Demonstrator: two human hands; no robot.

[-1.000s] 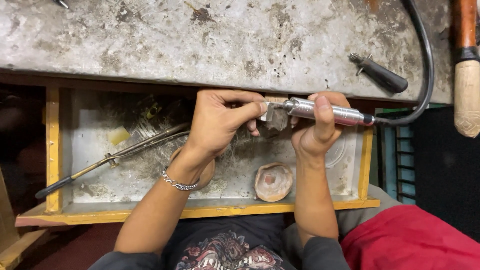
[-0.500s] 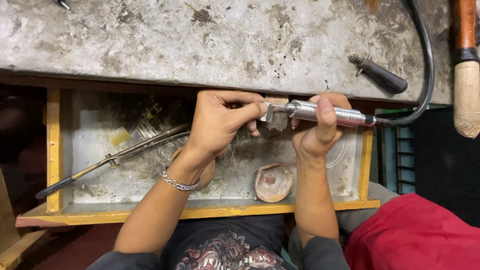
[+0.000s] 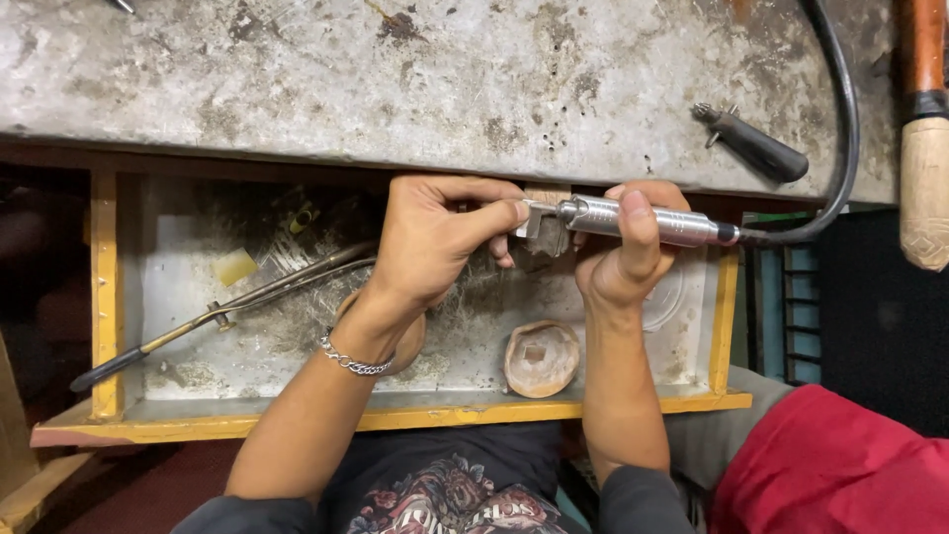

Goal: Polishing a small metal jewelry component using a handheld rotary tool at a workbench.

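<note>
The small metal piece [image 3: 532, 220] is sitting pinched between the thumb and forefinger of the left hand [image 3: 440, 237], held against a worn wooden peg [image 3: 546, 232] that is jutting from the near edge of the workbench [image 3: 395, 89], just above the open drawer [image 3: 158, 297]. The right hand [image 3: 633, 247] is wrapping closed around a silver rotary handpiece [image 3: 643, 222], whose tip is meeting the piece from the right; its black flexible shaft [image 3: 840, 148] is curving away to the far right. Judging from this, the fingertips [image 3: 514, 211] are lying very close to the tool tip, so a slip of the bit could be catching skin, and a loose pinch could be letting the piece spin free and drop into the drawer's litter. The bracelet [image 3: 351, 358] on the left wrist is hanging well clear of the tool. The bench top is looking like grey, pitted, stained metal, with a dark-handled tool [image 3: 756, 146] lying on it to the far right and a wooden handle [image 3: 924, 148] running beside that. The drawer, yellow-edged and dusted with filings, is holding long tongs [image 3: 227, 311] on the left, a pale yellowish block [image 3: 234, 265], and a round wooden dish [image 3: 541, 358] near the front edge. Red cloth [image 3: 830, 465] is showing at the near right; the surroundings are dim.
</note>
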